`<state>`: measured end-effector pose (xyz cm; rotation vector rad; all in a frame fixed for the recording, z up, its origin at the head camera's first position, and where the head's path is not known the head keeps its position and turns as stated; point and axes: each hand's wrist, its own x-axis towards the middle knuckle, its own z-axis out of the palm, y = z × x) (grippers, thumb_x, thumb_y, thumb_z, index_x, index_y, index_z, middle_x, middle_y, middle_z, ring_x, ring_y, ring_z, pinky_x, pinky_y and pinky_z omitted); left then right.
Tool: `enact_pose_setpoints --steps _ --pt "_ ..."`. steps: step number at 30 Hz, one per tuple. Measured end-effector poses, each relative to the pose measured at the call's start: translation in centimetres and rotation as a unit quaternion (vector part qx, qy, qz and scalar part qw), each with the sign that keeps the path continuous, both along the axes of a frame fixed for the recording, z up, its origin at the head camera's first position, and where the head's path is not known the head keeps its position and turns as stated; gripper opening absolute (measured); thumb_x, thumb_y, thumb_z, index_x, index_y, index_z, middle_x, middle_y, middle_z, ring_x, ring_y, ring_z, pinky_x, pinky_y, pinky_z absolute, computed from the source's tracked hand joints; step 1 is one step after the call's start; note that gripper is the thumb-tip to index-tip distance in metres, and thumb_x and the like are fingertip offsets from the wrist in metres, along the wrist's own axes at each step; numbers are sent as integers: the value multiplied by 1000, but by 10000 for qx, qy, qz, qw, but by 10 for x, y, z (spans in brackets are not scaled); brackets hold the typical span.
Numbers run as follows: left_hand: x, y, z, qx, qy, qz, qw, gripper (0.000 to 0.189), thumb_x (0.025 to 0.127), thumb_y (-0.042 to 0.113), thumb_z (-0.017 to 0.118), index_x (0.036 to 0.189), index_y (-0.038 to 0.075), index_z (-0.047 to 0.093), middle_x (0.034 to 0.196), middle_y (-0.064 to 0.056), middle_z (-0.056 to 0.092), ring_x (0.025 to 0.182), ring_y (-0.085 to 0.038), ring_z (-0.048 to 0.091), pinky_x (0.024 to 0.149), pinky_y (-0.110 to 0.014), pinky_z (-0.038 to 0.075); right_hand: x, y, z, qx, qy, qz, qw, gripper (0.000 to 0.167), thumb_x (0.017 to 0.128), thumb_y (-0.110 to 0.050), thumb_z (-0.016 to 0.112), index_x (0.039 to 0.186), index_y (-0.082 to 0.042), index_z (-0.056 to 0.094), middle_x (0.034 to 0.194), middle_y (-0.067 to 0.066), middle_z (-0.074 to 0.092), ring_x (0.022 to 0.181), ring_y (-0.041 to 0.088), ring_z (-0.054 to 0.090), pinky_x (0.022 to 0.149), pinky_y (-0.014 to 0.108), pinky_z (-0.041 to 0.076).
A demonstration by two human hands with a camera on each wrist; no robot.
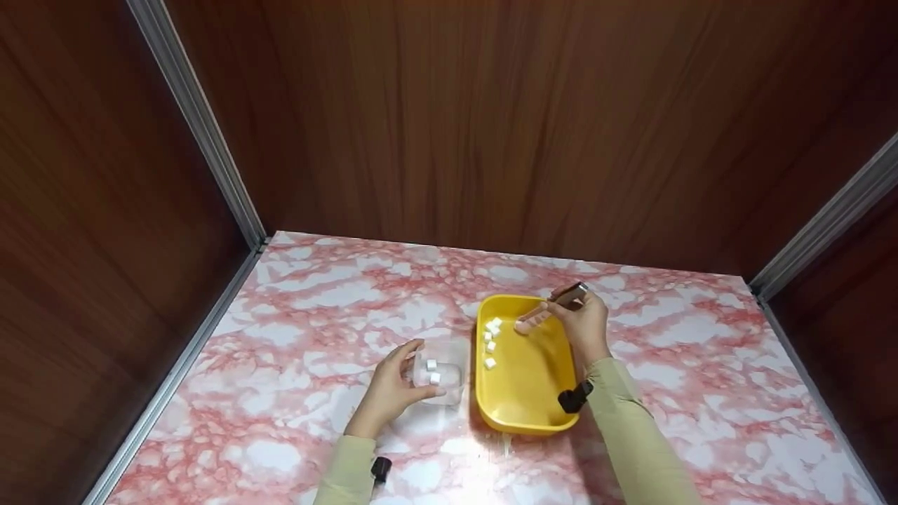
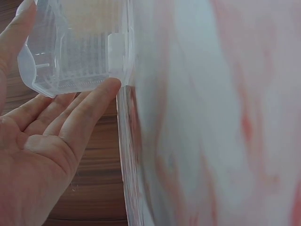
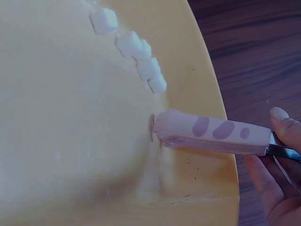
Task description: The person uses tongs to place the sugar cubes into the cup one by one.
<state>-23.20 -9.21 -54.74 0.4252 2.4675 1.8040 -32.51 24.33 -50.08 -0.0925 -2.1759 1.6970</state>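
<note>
My left hand [image 1: 390, 389] grips a clear plastic container [image 1: 452, 351], thumb on the near side and fingers on the far side. Two white cubes [image 1: 435, 378] show in it. To its right stands a yellow basin [image 1: 526, 382], where several white cubes [image 3: 128, 44], like sugar cubes, lie along the left side. Over the basin's far end, my right hand [image 1: 588, 324] holds small tongs [image 3: 211, 133] with pink paw-shaped tips and a metal handle. The tips are low in the basin, apart from the cubes; nothing shows between them.
A red-and-white marbled tabletop [image 1: 295, 351] lies under everything. Dark wooden panels [image 1: 449, 126] rise behind and at both sides, with metal rails [image 1: 203, 119] at the corners. Wet-looking glare [image 1: 477, 463] shows on the tabletop in front of the basin.
</note>
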Motion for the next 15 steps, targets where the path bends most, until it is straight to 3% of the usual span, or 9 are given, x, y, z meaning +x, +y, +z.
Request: enact_pose_setpoints --steps 10,15 --pt "0 1 0 79 -15 2 10000 88 73 30 84 146 12 38 146 -4 40 131 -34 39 96 -45 45 7 7 6 122 -173 31 9998 18 79 -6 79 90 1 67 95 13 64 86 22 63 76 23 53" --pt "0 2 0 115 -30 27 9999 87 73 29 85 146 17 40 147 -3 40 131 -33 39 96 -45 45 11 11 8 112 -195 11 9997 23 79 -11 79 94 2 67 97 13 63 88 21 64 78 22 52"
